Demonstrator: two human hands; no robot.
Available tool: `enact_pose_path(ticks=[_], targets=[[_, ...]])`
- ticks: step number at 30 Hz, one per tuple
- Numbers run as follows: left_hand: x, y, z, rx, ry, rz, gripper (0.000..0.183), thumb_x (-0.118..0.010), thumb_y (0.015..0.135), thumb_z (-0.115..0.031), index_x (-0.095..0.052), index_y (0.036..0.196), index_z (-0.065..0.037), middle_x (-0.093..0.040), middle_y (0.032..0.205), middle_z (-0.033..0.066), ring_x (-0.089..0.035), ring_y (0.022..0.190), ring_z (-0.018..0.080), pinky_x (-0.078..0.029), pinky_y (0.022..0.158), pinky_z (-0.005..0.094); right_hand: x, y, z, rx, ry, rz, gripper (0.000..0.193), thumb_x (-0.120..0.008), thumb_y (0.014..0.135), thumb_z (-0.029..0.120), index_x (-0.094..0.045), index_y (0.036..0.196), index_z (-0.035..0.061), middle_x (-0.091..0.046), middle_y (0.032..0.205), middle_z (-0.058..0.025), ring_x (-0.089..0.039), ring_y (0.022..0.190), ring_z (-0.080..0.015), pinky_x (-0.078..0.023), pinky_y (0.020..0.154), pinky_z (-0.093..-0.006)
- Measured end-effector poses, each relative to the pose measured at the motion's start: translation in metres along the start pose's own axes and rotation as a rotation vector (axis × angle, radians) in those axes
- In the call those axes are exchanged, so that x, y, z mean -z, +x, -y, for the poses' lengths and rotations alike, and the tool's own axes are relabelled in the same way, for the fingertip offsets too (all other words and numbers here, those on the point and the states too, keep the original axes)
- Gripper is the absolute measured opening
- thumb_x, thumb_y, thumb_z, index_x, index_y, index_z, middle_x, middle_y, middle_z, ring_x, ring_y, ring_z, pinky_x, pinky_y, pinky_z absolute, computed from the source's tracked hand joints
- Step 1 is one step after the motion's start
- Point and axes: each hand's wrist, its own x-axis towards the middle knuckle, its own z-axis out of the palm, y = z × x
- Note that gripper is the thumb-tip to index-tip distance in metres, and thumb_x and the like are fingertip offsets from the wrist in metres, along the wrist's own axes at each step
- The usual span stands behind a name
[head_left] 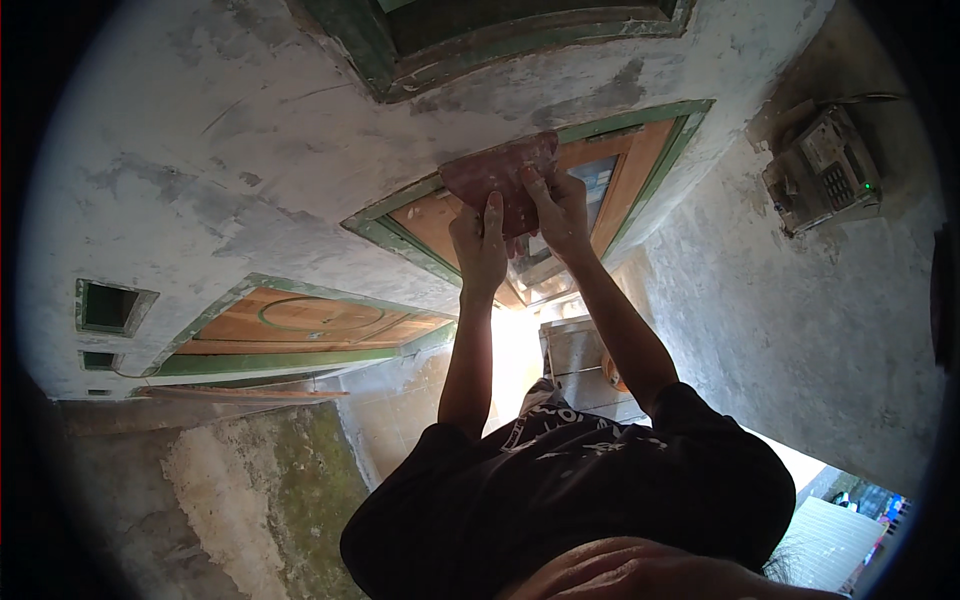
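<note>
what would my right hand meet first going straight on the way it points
Past the reddish-brown sheet it holds, your right hand would likely meet the patchy wall; depth is unclear.

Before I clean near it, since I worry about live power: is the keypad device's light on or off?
On: a small green light glows beside the buttons of the keypad device.

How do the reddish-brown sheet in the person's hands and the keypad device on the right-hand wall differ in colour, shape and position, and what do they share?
Colour: the reddish-brown sheet is dark red-brown; the keypad device is greyish, with a lit green light.
Shape: the sheet looks thin, the device boxy.
Position: the left hand and right hand hold the sheet; the device is on the wall.
Shared: both have pale marks.
</note>
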Motion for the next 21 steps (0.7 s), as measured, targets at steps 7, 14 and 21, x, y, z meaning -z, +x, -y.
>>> enact_pose_path(ticks=[7, 14, 21], targets=[[-0.003, 0.009, -0.007, -0.035, 0.010, -0.017, 0.022, -0.049, 0.095, -0.018, -0.056, 0.089, 0.002, -0.057, 0.058, 0.0052, -0.048, 0.041, 0.0080, -0.036, 0.037, 0.0231, -0.009, 0.005, 0.012, 0.045, -0.043, -0.068, 0.024, -0.058, 0.092, 0.021, -0.063, 0.080, 0.0008, -0.056, 0.057, 0.0001, -0.045, 0.042, -0.0038, -0.031, 0.036, -0.0206], [-0.006, 0.006, -0.009, -0.087, 0.024, -0.047, 0.022, -0.050, 0.096, -0.022, -0.056, 0.092, -0.001, -0.054, 0.061, 0.0006, -0.043, 0.040, 0.0045, -0.028, 0.033, 0.0195, -0.008, 0.006, 0.013, 0.116, -0.206, -0.070, 0.028, -0.060, 0.090, 0.022, -0.063, 0.078, -0.0029, -0.060, 0.058, -0.0030, -0.051, 0.051, -0.0045, -0.037, 0.043, -0.0232], [-0.005, 0.017, -0.026, -0.122, -0.021, -0.064, 0.025, -0.048, 0.096, -0.022, -0.058, 0.092, 0.000, -0.054, 0.057, 0.0019, -0.044, 0.040, 0.0050, -0.031, 0.034, 0.0210, -0.020, 0.016, 0.020, 0.154, -0.087, -0.070, 0.029, -0.062, 0.088, 0.022, -0.062, 0.073, -0.0029, -0.054, 0.053, -0.0005, -0.046, 0.050, -0.0042, -0.035, 0.043, -0.0241]])
